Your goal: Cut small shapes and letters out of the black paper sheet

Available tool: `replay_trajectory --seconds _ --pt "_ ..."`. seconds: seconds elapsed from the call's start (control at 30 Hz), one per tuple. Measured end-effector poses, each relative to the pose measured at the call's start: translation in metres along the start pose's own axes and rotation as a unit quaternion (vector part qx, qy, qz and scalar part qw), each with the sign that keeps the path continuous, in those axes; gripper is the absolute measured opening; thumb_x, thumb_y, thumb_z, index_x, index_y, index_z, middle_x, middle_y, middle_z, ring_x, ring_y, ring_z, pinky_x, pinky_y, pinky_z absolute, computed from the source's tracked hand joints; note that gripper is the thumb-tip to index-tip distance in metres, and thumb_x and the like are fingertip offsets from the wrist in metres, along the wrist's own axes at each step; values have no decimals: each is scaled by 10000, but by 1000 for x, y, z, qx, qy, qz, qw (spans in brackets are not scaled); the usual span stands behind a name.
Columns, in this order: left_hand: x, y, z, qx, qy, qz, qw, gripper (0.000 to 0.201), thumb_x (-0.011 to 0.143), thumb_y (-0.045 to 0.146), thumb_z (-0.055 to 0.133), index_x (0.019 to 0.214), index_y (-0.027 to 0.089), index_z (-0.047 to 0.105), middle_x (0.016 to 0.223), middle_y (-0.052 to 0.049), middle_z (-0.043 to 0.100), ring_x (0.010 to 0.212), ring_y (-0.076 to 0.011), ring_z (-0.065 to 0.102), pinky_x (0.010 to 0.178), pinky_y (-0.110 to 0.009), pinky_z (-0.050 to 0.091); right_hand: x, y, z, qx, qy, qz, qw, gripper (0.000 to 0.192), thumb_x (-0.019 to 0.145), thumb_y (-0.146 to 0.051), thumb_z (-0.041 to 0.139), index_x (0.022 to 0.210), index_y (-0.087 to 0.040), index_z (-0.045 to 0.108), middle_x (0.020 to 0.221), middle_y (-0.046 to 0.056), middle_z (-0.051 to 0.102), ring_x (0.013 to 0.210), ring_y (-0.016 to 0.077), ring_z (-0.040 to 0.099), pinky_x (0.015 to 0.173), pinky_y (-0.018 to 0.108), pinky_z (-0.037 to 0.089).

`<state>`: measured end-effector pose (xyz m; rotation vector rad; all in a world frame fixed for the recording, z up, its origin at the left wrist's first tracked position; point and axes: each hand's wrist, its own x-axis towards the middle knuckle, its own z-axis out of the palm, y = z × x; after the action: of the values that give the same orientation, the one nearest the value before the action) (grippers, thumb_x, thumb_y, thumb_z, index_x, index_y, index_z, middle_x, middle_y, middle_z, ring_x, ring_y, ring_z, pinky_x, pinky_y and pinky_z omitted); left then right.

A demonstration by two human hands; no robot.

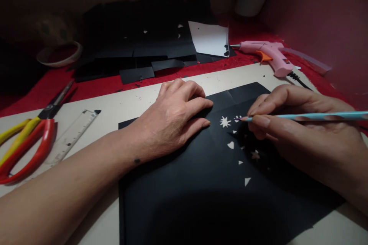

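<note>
A sheet of black paper [184, 183] with fold creases lies in front of me. My left hand [181, 113] rests on it, thumb and index finger apart, the other fingers curled, with nothing held. My right hand [299, 122] pinches a light blue pencil [310, 116], its tip pointing left just above small pale marks. Close to the tip is a pale star shape [225, 122]. Below it are a heart shape [230, 145], another star [255, 154] in shadow and several small triangles. Whether these shapes are holes or pieces I cannot tell.
Scissors [43, 122] with red and yellow handles and a clear ruler [76, 134] lie at left. Behind are black paper pieces [138, 30], a white sheet [209, 38], a pink glue gun [270, 53], a tape roll [60, 54] and a white bottle [251, 4].
</note>
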<state>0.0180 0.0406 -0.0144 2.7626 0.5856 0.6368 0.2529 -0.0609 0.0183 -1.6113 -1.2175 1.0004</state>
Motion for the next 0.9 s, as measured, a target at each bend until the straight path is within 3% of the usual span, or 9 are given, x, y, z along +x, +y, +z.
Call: replay_trajectory --seconds 0.33,0.53,0.9 --pt "0 1 -1 -6 2 -2 1000 317 1026 295 661 1253 89 742 1182 -171 676 1072 -311 573 1009 -522 433 1 -2 2 -76 18 -47 996 219 732 -442 881 710 -294 720 845 34 760 694 182 673 476 258 512" --pt "0 0 -1 4 -3 -3 1000 301 1036 301 645 1261 120 731 1200 -158 677 1090 -299 575 1024 -515 440 0 -3 2 -72 23 -36 997 179 745 -400 849 703 -287 717 794 22 774 543 143 639 397 241 465" --pt "-1 0 0 5 -1 -3 1000 307 1041 316 637 1266 129 730 1188 -149 673 1079 -291 568 1031 -511 439 -1 -4 8 -134 -21 -70 988 239 828 -414 780 668 -255 701 701 38 759 517 143 637 388 225 447"
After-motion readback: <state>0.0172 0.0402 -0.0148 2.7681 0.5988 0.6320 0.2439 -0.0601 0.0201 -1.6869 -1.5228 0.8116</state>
